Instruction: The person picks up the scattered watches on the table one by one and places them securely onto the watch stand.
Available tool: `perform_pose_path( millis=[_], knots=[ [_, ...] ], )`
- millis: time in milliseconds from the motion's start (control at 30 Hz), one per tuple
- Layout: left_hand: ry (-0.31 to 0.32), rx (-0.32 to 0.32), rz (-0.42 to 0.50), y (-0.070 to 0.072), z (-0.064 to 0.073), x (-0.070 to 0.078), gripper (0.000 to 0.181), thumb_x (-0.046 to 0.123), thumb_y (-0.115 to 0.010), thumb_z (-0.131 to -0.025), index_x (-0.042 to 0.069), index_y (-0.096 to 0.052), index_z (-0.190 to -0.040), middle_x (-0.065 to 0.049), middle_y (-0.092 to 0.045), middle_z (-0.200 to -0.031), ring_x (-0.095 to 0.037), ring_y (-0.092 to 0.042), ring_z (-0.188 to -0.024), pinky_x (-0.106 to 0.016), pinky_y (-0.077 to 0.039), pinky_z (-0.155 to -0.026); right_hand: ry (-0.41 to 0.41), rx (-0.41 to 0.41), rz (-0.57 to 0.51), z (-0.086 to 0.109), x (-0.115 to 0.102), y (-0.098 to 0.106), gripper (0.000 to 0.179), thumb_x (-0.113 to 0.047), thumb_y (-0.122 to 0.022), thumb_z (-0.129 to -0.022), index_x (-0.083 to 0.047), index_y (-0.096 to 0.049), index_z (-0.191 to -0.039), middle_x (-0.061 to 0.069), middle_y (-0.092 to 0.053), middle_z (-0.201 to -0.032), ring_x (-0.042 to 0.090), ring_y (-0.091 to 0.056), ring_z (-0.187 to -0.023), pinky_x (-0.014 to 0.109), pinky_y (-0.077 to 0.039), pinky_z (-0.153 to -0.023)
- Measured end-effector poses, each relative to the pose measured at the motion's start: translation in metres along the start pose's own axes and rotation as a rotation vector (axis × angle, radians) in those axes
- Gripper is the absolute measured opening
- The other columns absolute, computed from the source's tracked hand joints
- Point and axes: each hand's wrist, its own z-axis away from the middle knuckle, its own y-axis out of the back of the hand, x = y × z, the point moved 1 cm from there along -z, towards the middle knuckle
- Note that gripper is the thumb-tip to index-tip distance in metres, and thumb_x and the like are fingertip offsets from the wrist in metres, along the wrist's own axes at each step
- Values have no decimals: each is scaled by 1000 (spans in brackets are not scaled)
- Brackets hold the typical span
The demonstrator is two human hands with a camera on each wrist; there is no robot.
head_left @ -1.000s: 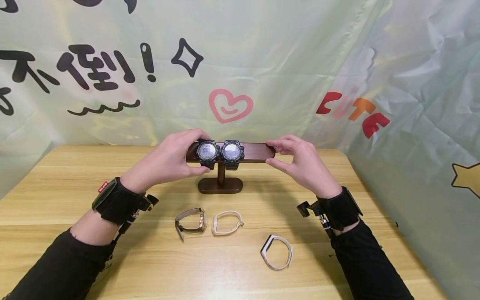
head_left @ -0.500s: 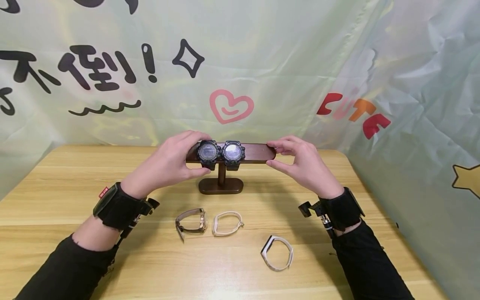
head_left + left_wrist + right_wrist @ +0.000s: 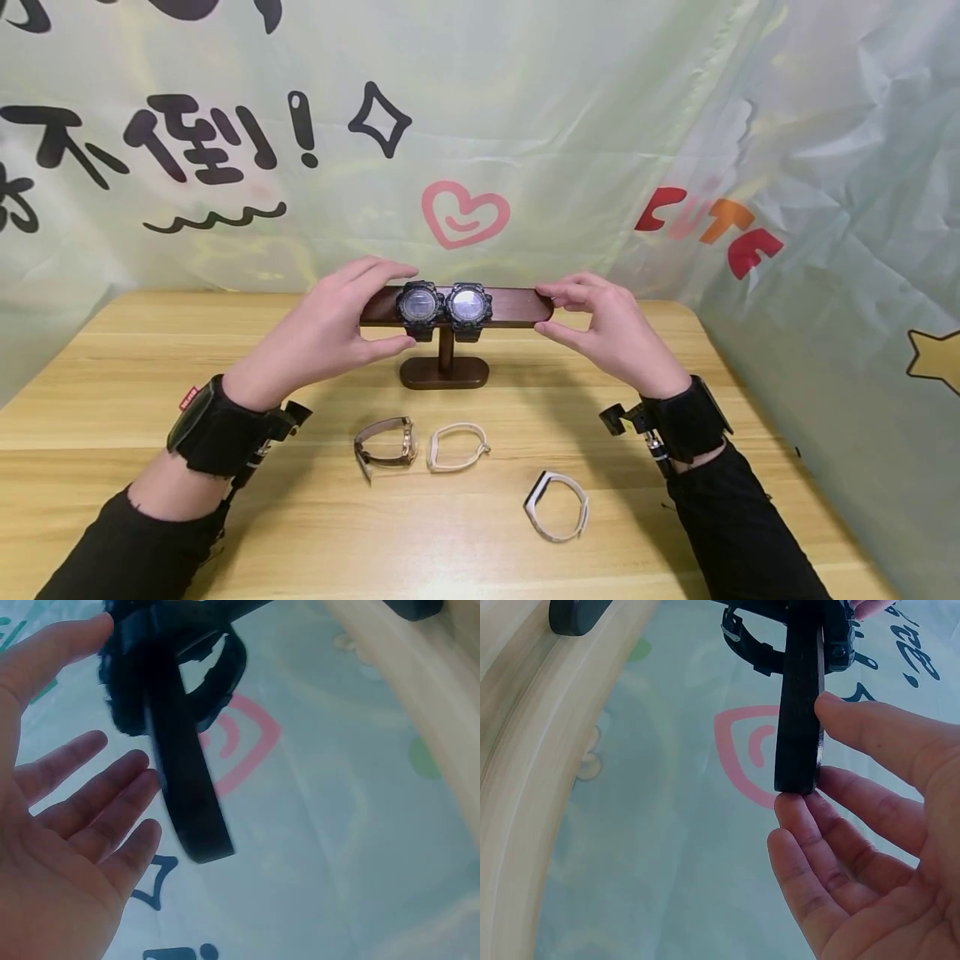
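Observation:
Two black digital watches, one on the left [image 3: 420, 306] and one beside it [image 3: 468, 306], are strapped side by side on the bar of a dark wooden watch stand [image 3: 519, 306]. My left hand [image 3: 324, 321] is spread around the left end of the bar, thumb tip right at the left watch. In the left wrist view its fingers [image 3: 120, 796] are loosely extended beside the bar's end. My right hand [image 3: 606, 331] holds the bar's right end between thumb and fingers. The right wrist view has the thumb [image 3: 870, 724] against the bar's edge and fingertips at its tip.
In front of the stand lie a brown-strapped wristwatch [image 3: 385, 442] and a white band [image 3: 457, 447]. Nearer the right arm is a white smart band [image 3: 556, 506] with a dark face. A printed cloth [image 3: 570, 167] hangs behind the wooden table [image 3: 337, 550].
My left hand has eased a little to the left, uncovering more of the bar's left end. The right hand stays at its end, and the watches keep their places on the bar.

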Motion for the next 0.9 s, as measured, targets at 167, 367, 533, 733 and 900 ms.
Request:
perform_pose_path(
  millis=[167,367,533,733,900],
  knots=[
    [-48,30,-20,7,7,6,72,26,-95,-83,8,-62,-145,-12,-68,-136,-31,-67,-123,-51,-57,-106,5,-6,4,1,-2,0,49,-23,-84,-96,-10,-71,-141,9,-68,-130,34,-67,-125,54,-56,-108],
    [-129,52,-41,15,16,19,67,24,-96,-81,4,-67,-137,-11,-71,-127,-27,-71,-112,-48,-62,-97,39,30,36,3,-5,3,46,-22,-86,-94,-10,-74,-137,10,-70,-128,33,-67,-121,52,-58,-103],
    [-150,20,-64,19,22,32,61,28,-95,-82,6,-70,-133,-8,-72,-125,-24,-72,-113,-45,-64,-97,74,56,49,5,-10,7,38,-23,-85,-95,-12,-77,-131,6,-71,-124,27,-68,-115,50,-58,-100],
    [-173,-24,-81,18,31,39,52,30,-96,-81,7,-74,-122,-4,-75,-113,-15,-73,-96,-35,-65,-82,116,49,59,14,-21,10,28,-23,-85,-95,-18,-80,-123,-1,-73,-119,19,-68,-109,42,-56,-92],
    [-145,-77,-89,15,40,41,48,33,-95,-82,11,-75,-119,0,-74,-108,-9,-69,-84,-31,-63,-75,157,17,90,20,-36,10,27,-27,-84,-96,-21,-80,-122,-5,-74,-118,16,-70,-108,35,-54,-81]
  ],
)
